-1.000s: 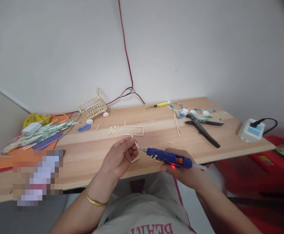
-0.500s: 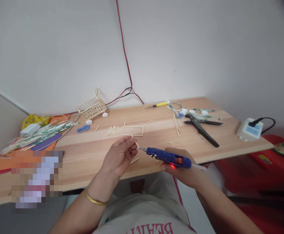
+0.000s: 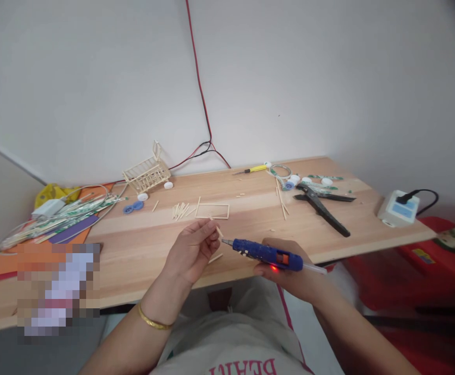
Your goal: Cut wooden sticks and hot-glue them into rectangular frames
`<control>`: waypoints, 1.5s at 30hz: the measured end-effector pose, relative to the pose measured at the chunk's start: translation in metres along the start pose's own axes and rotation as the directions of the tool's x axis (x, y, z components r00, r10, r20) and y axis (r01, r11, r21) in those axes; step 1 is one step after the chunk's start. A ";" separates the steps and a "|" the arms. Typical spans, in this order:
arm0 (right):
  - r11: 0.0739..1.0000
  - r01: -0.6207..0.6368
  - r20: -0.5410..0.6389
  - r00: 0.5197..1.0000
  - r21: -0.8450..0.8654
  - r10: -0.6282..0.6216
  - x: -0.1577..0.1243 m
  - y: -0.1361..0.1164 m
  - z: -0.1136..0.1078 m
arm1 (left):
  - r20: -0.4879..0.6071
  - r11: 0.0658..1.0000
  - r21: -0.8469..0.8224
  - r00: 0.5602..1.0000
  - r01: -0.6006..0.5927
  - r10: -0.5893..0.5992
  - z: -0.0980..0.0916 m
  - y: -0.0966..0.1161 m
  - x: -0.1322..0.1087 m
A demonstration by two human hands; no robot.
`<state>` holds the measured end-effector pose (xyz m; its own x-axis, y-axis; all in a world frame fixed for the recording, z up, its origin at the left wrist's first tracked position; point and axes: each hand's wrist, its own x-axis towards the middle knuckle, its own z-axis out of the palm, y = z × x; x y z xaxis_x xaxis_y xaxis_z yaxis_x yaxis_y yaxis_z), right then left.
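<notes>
Between the thumb and fingers of my left hand [image 3: 196,245] is a short thin wooden stick [image 3: 219,231], its free end pointing right. My right hand [image 3: 285,273] is wrapped round a blue hot glue gun [image 3: 264,252], with a red light glowing on its underside and a clear glue stick [image 3: 315,268] poking out the back. The metal nozzle meets or nearly meets the stick's end. Just beyond my left hand lies a rectangular frame of sticks [image 3: 229,211] on the wooden table [image 3: 243,271]. Several cut sticks [image 3: 180,210] lie to its left.
A small stick-built cart [image 3: 147,177] with white caps stands at the back left. Bagged sticks [image 3: 71,213] lie on coloured sheets at the left. Black cutters [image 3: 323,208], a yellow-handled knife [image 3: 255,169] and bottle caps [image 3: 292,182] are back right; a power socket [image 3: 399,208] sits at the right edge.
The glue gun and my right hand have shifted very slightly left. My left hand still pinches the stick in almost the same place.
</notes>
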<state>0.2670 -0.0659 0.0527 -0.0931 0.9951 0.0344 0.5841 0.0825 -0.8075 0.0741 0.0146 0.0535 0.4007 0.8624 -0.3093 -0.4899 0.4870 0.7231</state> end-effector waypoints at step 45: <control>0.925 -0.172 0.254 0.963 0.340 0.085 0.058 -0.019 0.020 | 0.060 0.918 0.384 0.994 -0.103 0.086 -0.012 -0.008 -0.006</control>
<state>0.2347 -0.0108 0.0580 -0.2449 0.9516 -0.1856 0.2823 -0.1131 -0.9526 0.0656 0.0071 0.0423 0.4029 0.8913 -0.2078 -0.1940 0.3051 0.9324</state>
